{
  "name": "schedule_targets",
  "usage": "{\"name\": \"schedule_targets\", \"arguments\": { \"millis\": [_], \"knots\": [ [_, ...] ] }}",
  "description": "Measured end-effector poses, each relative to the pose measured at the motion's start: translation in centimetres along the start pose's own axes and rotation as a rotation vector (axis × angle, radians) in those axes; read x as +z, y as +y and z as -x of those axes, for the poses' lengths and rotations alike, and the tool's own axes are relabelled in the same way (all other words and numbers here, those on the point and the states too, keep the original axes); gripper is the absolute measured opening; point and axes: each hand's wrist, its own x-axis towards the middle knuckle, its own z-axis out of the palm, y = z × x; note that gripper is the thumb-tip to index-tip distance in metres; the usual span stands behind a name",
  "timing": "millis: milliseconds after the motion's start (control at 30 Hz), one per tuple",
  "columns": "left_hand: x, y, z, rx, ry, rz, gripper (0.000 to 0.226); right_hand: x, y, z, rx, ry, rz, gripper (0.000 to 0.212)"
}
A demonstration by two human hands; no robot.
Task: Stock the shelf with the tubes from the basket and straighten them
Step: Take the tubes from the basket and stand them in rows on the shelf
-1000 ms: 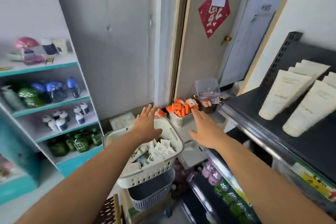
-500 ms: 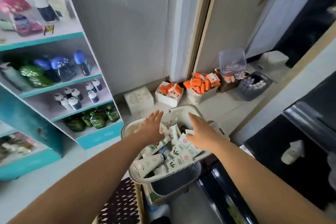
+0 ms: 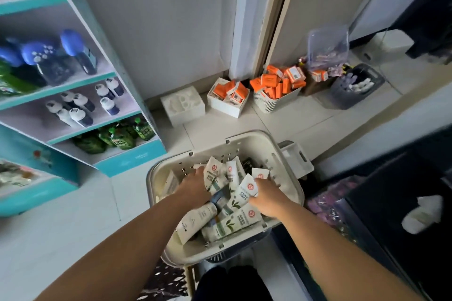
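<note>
A cream plastic basket point(image 3: 247, 138) stands right below me, holding several white tubes point(image 3: 230, 223) with green leaf prints and red round logos, piled at all angles. My left hand point(image 3: 193, 187) is down among the tubes on the left side, its fingertips hidden between them. My right hand point(image 3: 265, 199) reaches in from the right, and its fingers close on the crimped end of one tube point(image 3: 248, 187). The dark shelf point(image 3: 381, 193) runs along the right edge, with one white tube point(image 3: 422, 215) lying on it.
A teal shelving unit point(image 3: 127, 159) with bottles and green pouches fills the left. Against the far wall sit a white box point(image 3: 182, 105), two containers of orange boxes point(image 3: 276, 85) and a grey basket point(image 3: 354, 88). A darker basket point(image 3: 220, 258) sits under the cream one.
My view tipped down and away from the shelf. Both hands dropped from above the basket into the pile of tubes, and the right hand took hold of one.
</note>
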Motion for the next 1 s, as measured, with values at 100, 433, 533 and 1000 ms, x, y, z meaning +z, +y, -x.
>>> {"name": "schedule_targets", "arguments": {
  "millis": [100,433,533,1000],
  "knots": [
    [0.4,0.3,-2.0,0.001,-0.003,0.0,0.084,1.2,0.0,-2.2,0.065,-0.023,-0.031,0.049],
    [2.1,1.0,-6.0,0.017,0.086,-0.134,0.05,2.4,0.3,-5.3,0.175,0.135,-0.058,0.047],
    [1.2,0.3,-6.3,0.088,0.008,-0.09,0.045,1.9,0.5,-4.9,0.123,0.109,-0.08,0.024],
    [-8.0,7.7,-1.2,0.369,-0.119,0.351,0.027,-8.8,0.4,5.4,-0.225,0.273,-0.392,0.013]
  ]
}}
